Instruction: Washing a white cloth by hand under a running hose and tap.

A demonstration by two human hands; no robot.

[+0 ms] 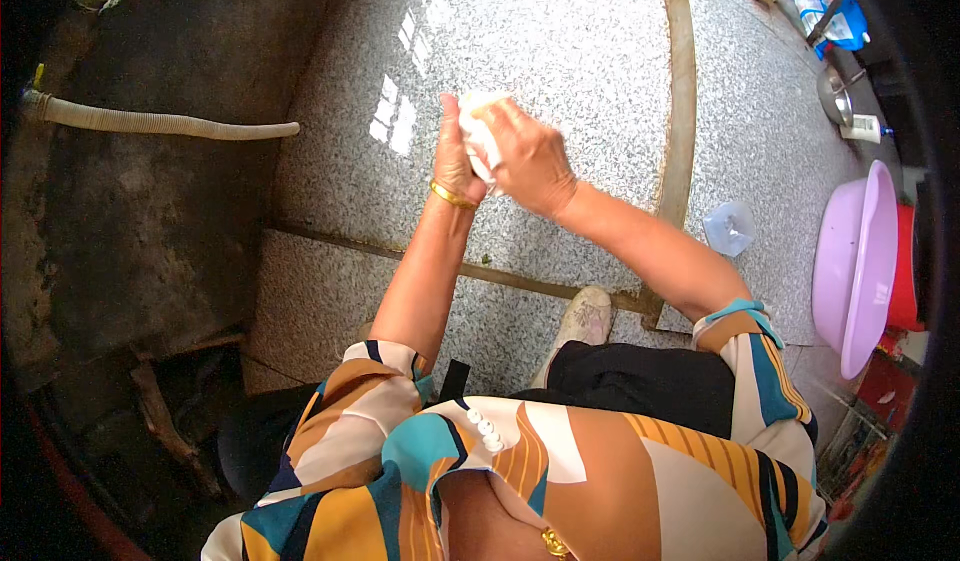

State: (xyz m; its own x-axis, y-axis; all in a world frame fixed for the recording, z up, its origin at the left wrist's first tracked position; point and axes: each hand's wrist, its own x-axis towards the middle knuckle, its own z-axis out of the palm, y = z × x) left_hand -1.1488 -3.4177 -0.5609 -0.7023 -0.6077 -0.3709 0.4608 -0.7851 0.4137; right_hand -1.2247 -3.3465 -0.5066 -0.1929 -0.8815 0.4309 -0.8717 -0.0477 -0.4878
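A crumpled white cloth or paper tissue [484, 137] is held between my two hands, above a speckled grey stone floor. My left hand [456, 156], with a gold bangle at the wrist, is upright behind the white piece, its thumb or a finger pointing up. From the right, my right hand [529, 157] presses on the same piece with bent fingers and looks slightly blurred. Part of the white piece is hidden by the right fingers.
A ribbed hose [172, 121] sticks out from the dark wall at left. At right are a clear plastic piece [729, 228], a lilac basin [840, 261], a metal pan [834, 95] and a white bottle [862, 128]. A raised strip [679, 103] crosses the floor.
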